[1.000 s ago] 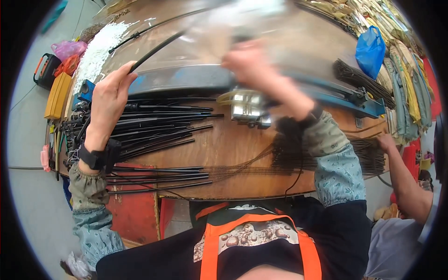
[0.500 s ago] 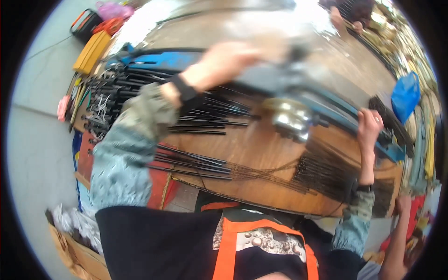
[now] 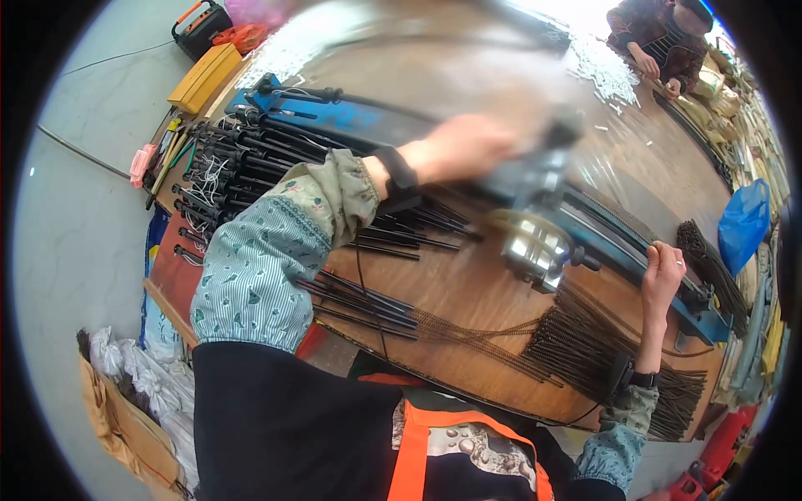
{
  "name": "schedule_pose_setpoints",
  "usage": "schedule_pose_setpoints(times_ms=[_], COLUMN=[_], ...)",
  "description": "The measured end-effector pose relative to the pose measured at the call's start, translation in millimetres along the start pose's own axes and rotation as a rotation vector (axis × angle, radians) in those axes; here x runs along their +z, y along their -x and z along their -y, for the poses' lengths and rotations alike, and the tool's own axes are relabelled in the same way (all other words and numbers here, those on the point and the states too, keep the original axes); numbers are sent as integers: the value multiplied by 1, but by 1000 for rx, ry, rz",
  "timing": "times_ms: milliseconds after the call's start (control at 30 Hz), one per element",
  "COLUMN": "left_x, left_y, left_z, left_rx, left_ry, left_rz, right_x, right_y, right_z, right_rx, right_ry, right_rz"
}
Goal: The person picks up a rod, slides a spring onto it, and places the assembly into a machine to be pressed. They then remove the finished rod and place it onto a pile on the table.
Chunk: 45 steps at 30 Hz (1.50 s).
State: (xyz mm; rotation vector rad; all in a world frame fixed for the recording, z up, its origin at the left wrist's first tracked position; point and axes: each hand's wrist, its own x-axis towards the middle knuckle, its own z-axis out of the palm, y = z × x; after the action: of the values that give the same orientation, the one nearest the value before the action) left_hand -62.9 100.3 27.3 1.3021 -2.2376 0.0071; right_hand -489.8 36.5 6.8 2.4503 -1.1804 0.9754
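A long blue metal rail (image 3: pixel 635 242) runs across the wooden table, with dark rods or coiled strands lying along it. Over its middle stands a shiny round metal device (image 3: pixel 535 242) with a dark knob, partly blurred. My left hand (image 3: pixel 472 149) is beside the upper part of this device; its fingers are smeared by motion, so their grip is unclear. Far to the right, my right hand (image 3: pixel 664 271) is closed at the rail, with what lies between its fingers hidden. Black tubes with fittings (image 3: pixel 276 159) lie piled at the left, partly under my left forearm.
Thin dark coiled springs (image 3: pixel 576 342) lie bundled at the near right. More black tubes (image 3: pixel 368 301) lie near the front edge. A yellow box (image 3: pixel 203 78) stands far left, a blue bag (image 3: pixel 743 215) far right. Another person (image 3: pixel 668 42) works at the far right, beside small white pieces (image 3: pixel 601 71).
My left hand has moved to the right, closer to the metal device, and stays blurred. My right hand keeps its place at the rail. The whole view has shifted somewhat.
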Motion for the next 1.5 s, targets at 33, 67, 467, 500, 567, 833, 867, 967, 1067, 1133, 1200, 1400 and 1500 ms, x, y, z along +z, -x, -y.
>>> schedule_pose_setpoints(times_ms=[33,67,467,500,567,833,867,967,1067,1133,1200,1400,1500], left_x=[2,4,20,19,19,20,21,32,34,34,31,-18,-9], left_y=[1,3,-5,-9,-11,-8,-7,-7,-7,-2,3,13,32], left_z=[1,2,3,-1,-3,-11,-9,1,7,-6,-5,51,42], left_rx=[-13,-26,-9,-28,-39,-85,-73,6,38,70,95,273,65], left_ry=[-21,-41,-79,-70,-65,-52,-63,-93,-246,-238,-267,-405,694], left_rz=[-17,-34,-57,-50,-41,-35,-39,-82,-97,-54,-38,-115,-306], right_x=[-1,-1,-8,-12,-14,4,5,17,26,23,18,-19,-8], right_y=[0,0,22,27,33,32,33,34,24,28,44,121,127], right_z=[4,5,81,88,94,111,112,108,101,95,107,224,235], right_rx=[6,12,-211,-171,-126,-5,38,102,110,139,116,-308,-351], right_ry=[-1,-2,90,26,-36,-259,-353,-579,-519,-335,-160,-366,-369], right_rz=[-4,-7,61,48,26,37,71,81,117,257,371,438,492])
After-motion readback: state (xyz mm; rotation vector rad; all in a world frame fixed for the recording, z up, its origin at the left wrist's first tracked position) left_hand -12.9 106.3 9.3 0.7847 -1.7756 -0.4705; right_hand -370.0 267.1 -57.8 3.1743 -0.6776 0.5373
